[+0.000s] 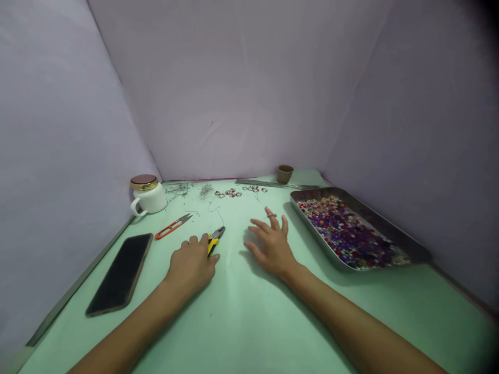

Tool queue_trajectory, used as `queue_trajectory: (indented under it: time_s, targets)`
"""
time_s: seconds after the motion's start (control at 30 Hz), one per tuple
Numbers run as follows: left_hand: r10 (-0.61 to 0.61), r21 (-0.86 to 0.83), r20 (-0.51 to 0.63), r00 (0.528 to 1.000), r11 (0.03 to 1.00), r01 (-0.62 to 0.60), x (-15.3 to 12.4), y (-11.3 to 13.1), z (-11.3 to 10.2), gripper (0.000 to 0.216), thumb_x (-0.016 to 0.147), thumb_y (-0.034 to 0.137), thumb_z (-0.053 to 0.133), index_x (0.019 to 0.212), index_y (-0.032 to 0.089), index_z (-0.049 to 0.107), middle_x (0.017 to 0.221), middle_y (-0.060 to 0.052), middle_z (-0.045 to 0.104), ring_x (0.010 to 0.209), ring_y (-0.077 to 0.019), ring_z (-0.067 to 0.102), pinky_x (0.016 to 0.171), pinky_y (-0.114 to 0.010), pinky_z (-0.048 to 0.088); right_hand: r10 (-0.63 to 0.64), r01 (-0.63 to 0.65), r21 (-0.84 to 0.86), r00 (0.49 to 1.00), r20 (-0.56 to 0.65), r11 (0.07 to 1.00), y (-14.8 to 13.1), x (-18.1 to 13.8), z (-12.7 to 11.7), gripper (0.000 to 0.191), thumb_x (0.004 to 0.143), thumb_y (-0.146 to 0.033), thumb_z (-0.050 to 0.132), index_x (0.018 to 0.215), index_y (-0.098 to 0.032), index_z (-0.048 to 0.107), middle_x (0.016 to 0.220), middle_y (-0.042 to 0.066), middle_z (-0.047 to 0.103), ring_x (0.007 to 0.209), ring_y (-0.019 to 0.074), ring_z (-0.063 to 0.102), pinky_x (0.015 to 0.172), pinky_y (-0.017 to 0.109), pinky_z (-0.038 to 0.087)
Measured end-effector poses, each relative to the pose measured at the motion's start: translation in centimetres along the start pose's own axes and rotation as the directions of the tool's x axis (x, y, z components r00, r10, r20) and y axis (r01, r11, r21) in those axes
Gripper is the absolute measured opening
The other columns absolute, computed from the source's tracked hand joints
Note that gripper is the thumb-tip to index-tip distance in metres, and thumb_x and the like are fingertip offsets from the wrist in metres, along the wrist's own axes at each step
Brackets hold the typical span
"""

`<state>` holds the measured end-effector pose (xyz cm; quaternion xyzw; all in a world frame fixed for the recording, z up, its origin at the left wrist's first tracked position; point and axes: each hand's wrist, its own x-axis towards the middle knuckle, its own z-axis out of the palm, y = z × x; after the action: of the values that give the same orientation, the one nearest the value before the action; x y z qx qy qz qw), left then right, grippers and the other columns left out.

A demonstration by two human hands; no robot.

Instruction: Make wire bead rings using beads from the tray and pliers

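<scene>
My left hand point(192, 264) lies over the yellow and black handles of a pair of pliers point(217, 235), with its fingers curled on them. The metal jaws stick out past my fingers; the rest of the handles is hidden under my palm. To the right, my right hand point(273, 246) is held with its fingers spread, holding nothing, a ring on one finger. A thin piece of wire point(220, 215) stands just behind the plier jaws. Beyond the hands lie several small loops of red and clear beads point(228, 193).
On the right stands a metal tray point(323, 244) of loose purple, red and white beads. Orange thread snips point(171, 227), a phone point(120, 274) and a lidded white mug point(151, 200) sit left. Wire scraps point(181, 190), long rods point(265, 183) and a brown cup point(285, 175) are behind.
</scene>
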<state>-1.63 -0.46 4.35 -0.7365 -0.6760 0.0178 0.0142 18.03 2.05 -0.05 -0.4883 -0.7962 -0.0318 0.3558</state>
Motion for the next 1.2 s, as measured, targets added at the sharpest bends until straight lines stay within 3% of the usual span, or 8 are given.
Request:
queue_trajectory:
  time_s: [0.1, 0.2, 0.33, 0.4, 0.47, 0.67, 1.07, 1.2]
  targets:
    - [0.0, -0.056, -0.046, 0.999, 0.998, -0.003, 0.1, -0.1, -0.4, 0.039, 0.08, 0.039, 0.036, 0.106, 0.015, 0.051, 0.09, -0.014, 0.056, 0.087, -0.03, 0.051, 0.067, -0.04, 0.04, -0.188, 0.183, 0.063, 0.977, 0.095, 0.981, -2.0, -0.5, -0.5, 0.027, 0.078, -0.035, 0.051, 0.098, -0.02, 0.06, 0.11, 0.009, 0.059, 0.127, 0.0292, 0.02, 0.099, 0.055, -0.001]
    - [0.034, -0.363, -0.192, 0.981, 0.926, -0.103, 0.3, -0.4, -1.1, 0.034, 0.08, 0.036, 0.041, 0.104, 0.016, 0.054, 0.099, -0.012, 0.058, 0.097, -0.0265, 0.05, 0.08, -0.04, 0.039, -0.332, 0.315, 0.127, 0.931, 0.148, 0.94, -3.2, -0.8, -0.8, 0.023, 0.078, -0.035, 0.05, 0.09, -0.02, 0.062, 0.105, 0.008, 0.061, 0.127, 0.028, 0.022, 0.1, 0.054, -0.003]
    - [0.15, -0.929, -0.049, 0.987, 0.357, -0.1, 0.5, -0.7, -1.3, 0.041, 0.072, 0.034, 0.057, 0.108, 0.015, 0.052, 0.106, -0.01, 0.059, 0.099, -0.0211, 0.053, 0.085, -0.034, 0.041, -0.468, 0.426, 0.224, 0.862, 0.194, 0.877, -3.8, -1.1, -1.3, 0.019, 0.079, -0.033, 0.049, 0.076, -0.02, 0.062, 0.097, 0.004, 0.064, 0.126, 0.026, 0.024, 0.099, 0.053, -0.006]
    - [0.246, -0.995, 0.024, 0.969, 0.095, 0.0, 0.5, -0.8, -1.1, 0.045, 0.068, 0.029, 0.062, 0.108, 0.015, 0.052, 0.104, -0.01, 0.06, 0.098, -0.0206, 0.054, 0.084, -0.034, 0.042, -0.503, 0.45, 0.264, 0.843, 0.189, 0.853, -4.1, -1.3, -1.4, 0.019, 0.08, -0.033, 0.048, 0.074, -0.021, 0.062, 0.095, 0.002, 0.065, 0.126, 0.0247, 0.025, 0.1, 0.052, -0.007]
    - [0.293, -0.998, 0.046, 0.955, -0.023, 0.055, 0.5, -0.8, -0.8, 0.043, 0.064, 0.025, 0.066, 0.105, 0.015, 0.054, 0.1, -0.009, 0.061, 0.093, -0.0193, 0.055, 0.082, -0.033, 0.043, -0.534, 0.473, 0.293, 0.826, 0.18, 0.831, -4.4, -1.5, -1.4, 0.02, 0.079, -0.034, 0.048, 0.074, -0.021, 0.062, 0.095, 0.001, 0.065, 0.125, 0.0238, 0.026, 0.1, 0.051, -0.008]
    - [0.378, -0.989, 0.094, 0.921, -0.068, 0.129, 0.2, -0.7, -0.7, 0.035, 0.058, 0.023, 0.07, 0.09, 0.013, 0.06, 0.071, -0.002, 0.061, 0.072, -0.0153, 0.056, 0.066, -0.028, 0.044, -0.587, 0.524, 0.318, 0.797, 0.144, 0.79, -5.0, -1.9, -1.1, 0.018, 0.077, -0.034, 0.049, 0.073, -0.023, 0.063, 0.094, -0.001, 0.065, 0.124, 0.025, 0.027, 0.101, 0.049, -0.008]
    - [0.421, -0.993, 0.039, 0.906, -0.083, 0.081, 0.0, 0.1, 0.4, 0.025, 0.059, 0.022, 0.069, 0.081, 0.012, 0.063, 0.069, -0.001, 0.057, 0.055, -0.0092, 0.049, 0.046, -0.02, 0.034, -0.623, 0.54, 0.362, 0.765, 0.165, 0.76, -5.2, -1.8, -1.5, 0.013, 0.071, -0.026, 0.053, 0.076, -0.02, 0.063, 0.101, 0.001, 0.063, 0.129, 0.0278, 0.015, 0.102, 0.053, -0.002]
    - [0.424, -0.992, 0.047, 0.904, -0.087, 0.093, -0.2, 0.3, 0.1, 0.026, 0.059, 0.022, 0.069, 0.083, 0.011, 0.065, 0.078, -0.005, 0.062, 0.069, -0.0154, 0.056, 0.056, -0.024, 0.042, -0.629, 0.549, 0.355, 0.76, 0.163, 0.756, -5.2, -1.6, -1.4, 0.013, 0.07, -0.024, 0.053, 0.076, -0.02, 0.064, 0.104, 0.003, 0.062, 0.129, 0.0275, 0.014, 0.104, 0.05, 0.005]
